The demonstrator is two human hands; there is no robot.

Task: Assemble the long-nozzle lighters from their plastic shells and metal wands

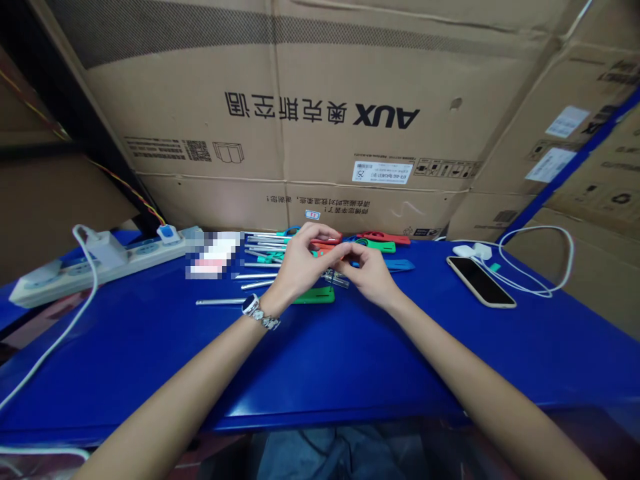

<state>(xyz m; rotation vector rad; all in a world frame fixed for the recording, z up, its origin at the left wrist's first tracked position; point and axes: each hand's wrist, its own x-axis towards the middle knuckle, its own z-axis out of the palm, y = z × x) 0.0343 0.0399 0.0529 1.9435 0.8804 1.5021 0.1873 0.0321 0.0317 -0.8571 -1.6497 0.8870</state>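
My left hand (306,263), with a silver watch (251,305) at the wrist, is above a group of long-necked lighters on the blue table. Its thumb and fingers meet the curled fingers of my right hand (369,272). Whatever is between the fingertips is mostly hidden. Just below them shows a clear plastic piece (337,280); I cannot tell whether it is held. Around the hands lie several lighters with metal tubes pointing left: a green lighter (315,297) nearest me, a red lighter (387,237), another green lighter (383,247) and a blue lighter (400,265).
A phone (481,283) lies on the right of the table (380,360), beside a white charger and looped cable (560,290). On the left is a power strip (115,267) with plugs and a cable. A large cardboard box (280,147) stands behind.
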